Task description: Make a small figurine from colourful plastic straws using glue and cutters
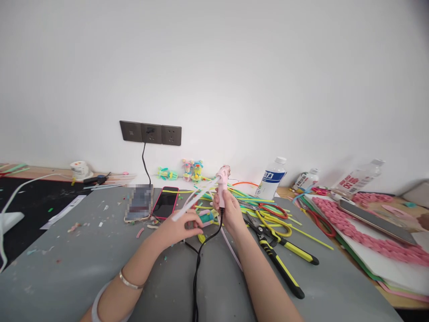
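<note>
My right hand [230, 208] is wrapped round the handle of a pink hot glue gun [221, 184], held upright near the middle. A long translucent glue stick [196, 199] sticks out of its back, slanting down to the left over my left hand. From the handle's base a black cord [197, 268] runs toward me. My left hand [181, 228] is closed at the fingertips on a small teal, yellow and pale craft piece [207, 218], low over the grey mat, just left of the gun. Fingers and gun partly hide that piece.
Wire strippers [276, 255] with yellow-black handles and yellow-handled scissors [279, 226] lie right of my right arm. Behind are green and yellow craft stems [244, 194] and a bottle [271, 179]. Two phones, one red-edged [166, 202], lie left. Small finished figures [192, 171] stand by the wall.
</note>
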Demonstrator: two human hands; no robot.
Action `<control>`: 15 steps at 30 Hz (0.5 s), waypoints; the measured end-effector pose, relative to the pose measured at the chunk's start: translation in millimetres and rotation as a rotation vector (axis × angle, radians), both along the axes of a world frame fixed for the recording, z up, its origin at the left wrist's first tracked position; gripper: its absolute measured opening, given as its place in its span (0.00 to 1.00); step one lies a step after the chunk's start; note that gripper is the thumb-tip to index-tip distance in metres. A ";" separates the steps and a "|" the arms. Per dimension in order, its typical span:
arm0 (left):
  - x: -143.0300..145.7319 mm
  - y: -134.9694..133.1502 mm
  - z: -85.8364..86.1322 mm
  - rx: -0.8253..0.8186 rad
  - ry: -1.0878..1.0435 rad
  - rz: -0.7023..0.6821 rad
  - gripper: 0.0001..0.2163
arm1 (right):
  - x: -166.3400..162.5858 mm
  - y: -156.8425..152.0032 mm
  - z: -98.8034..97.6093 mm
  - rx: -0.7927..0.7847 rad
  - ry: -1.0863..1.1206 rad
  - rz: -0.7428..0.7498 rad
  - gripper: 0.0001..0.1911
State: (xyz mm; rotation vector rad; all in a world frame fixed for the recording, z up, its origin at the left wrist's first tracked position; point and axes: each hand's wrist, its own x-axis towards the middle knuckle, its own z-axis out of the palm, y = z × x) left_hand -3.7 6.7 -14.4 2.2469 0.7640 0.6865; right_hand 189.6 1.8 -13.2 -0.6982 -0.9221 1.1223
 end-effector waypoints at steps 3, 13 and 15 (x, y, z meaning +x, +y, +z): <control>-1.1 1.1 -5.8 -0.007 0.082 -0.077 0.06 | 0.2 -0.5 2.9 -0.032 0.125 0.108 0.26; 0.1 1.0 -10.5 -0.074 0.169 -0.112 0.05 | 2.3 -3.6 9.2 -0.058 0.093 0.192 0.31; 0.0 0.5 -10.5 -0.097 0.165 -0.112 0.05 | 2.2 -4.4 9.0 -0.053 0.090 0.206 0.31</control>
